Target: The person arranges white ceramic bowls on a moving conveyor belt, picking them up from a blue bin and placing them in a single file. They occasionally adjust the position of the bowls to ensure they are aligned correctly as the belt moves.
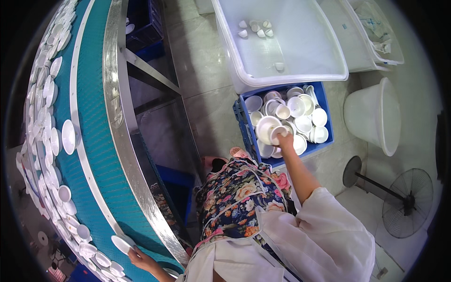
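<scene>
At the lower left my left hand [140, 260] grips the rim of a white dish [122, 244] over the green conveyor belt [95, 148]. Across on the other side, my right hand [284, 140] reaches into a blue plastic crate [326, 105] and holds a small white cup [277, 134] by its edge. Stacked white bowls and cups [296, 106] fill that crate around the hand. Many white dishes [47, 137] crowd the far side of the belt, and one oval dish [69, 136] lies apart near the white divider strip [74, 70].
A large white plastic tub [299, 42] with several small cups stands behind the crate. Right of it are a white bucket [366, 112] and a pedestal fan [408, 203]. The belt's steel rail [116, 105] runs along my left, with a dark blue crate [144, 28] beneath.
</scene>
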`<action>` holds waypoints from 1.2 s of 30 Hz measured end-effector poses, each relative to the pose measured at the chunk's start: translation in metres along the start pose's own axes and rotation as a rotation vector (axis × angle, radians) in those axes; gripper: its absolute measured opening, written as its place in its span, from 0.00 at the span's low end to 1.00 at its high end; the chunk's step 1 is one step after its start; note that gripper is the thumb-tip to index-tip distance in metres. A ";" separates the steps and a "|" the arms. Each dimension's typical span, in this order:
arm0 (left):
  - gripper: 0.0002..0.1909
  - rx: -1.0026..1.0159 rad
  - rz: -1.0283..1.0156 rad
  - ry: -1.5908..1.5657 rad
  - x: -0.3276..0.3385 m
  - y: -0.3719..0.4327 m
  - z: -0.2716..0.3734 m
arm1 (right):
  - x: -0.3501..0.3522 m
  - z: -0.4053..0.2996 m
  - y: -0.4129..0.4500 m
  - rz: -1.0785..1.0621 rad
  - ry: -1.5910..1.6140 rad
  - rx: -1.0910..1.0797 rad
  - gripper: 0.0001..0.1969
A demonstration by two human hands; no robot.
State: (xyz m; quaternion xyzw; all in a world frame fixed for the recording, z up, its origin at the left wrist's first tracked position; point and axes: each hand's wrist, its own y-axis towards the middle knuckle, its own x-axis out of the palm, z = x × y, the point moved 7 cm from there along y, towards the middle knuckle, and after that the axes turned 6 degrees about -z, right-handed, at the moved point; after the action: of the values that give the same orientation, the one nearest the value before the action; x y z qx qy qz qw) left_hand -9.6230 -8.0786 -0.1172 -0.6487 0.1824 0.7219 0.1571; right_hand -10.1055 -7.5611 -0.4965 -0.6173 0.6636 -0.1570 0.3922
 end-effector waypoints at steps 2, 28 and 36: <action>0.08 0.022 0.009 0.032 -0.005 -0.043 0.030 | -0.055 0.024 0.070 0.148 0.055 0.039 0.26; 0.04 0.514 0.078 -0.107 0.064 0.355 0.157 | 0.324 -0.361 -0.355 -0.970 -0.290 -1.223 0.09; 0.08 0.241 -0.155 -0.186 0.015 0.022 0.067 | 0.594 -0.358 -0.513 -0.917 -0.640 -2.164 0.20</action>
State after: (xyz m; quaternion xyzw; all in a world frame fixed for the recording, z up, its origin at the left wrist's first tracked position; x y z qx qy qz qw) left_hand -9.6933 -8.0670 -0.1243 -0.5675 0.2020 0.7375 0.3053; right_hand -9.9631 -8.3167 -0.1050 -0.8133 0.0454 0.5128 -0.2711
